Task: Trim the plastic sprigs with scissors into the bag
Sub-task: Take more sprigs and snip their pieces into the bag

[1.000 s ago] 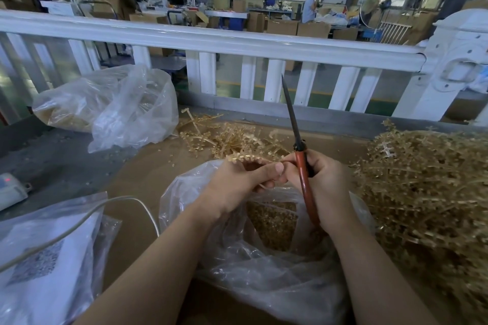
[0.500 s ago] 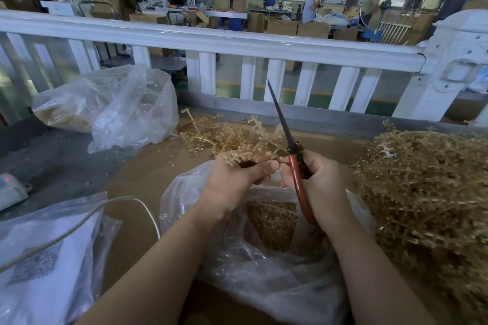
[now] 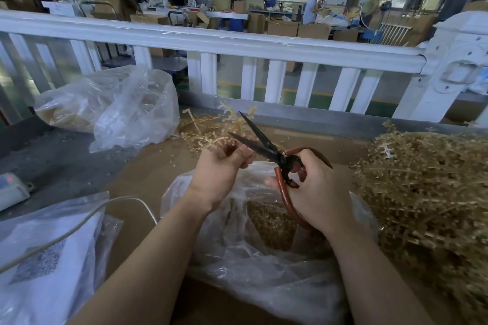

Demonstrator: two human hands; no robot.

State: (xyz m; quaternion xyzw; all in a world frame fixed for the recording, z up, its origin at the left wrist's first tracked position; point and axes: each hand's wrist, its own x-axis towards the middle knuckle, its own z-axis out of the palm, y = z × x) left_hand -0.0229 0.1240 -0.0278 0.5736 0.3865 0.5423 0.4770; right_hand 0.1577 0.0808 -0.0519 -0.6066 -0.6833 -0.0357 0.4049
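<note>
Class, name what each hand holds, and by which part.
Right hand grips the scissors by their red handles; left hand pinches a sprig near its end.

Dark matt metal on the blades of the scissors (image 3: 260, 140), with reddish-brown handles that look rubbery and smooth. The bag (image 3: 264, 272) is thin clear plastic, crinkled and glossy, catching the light. Inside it and heaped at the right, the sprigs (image 3: 427, 192) are pale gold plastic, spiky and rough-looking. Underneath, the brown cardboard sheet (image 3: 148, 174) is flat and matt. Beyond, the white railing (image 3: 211, 45) shines, smooth and glossy.
</note>
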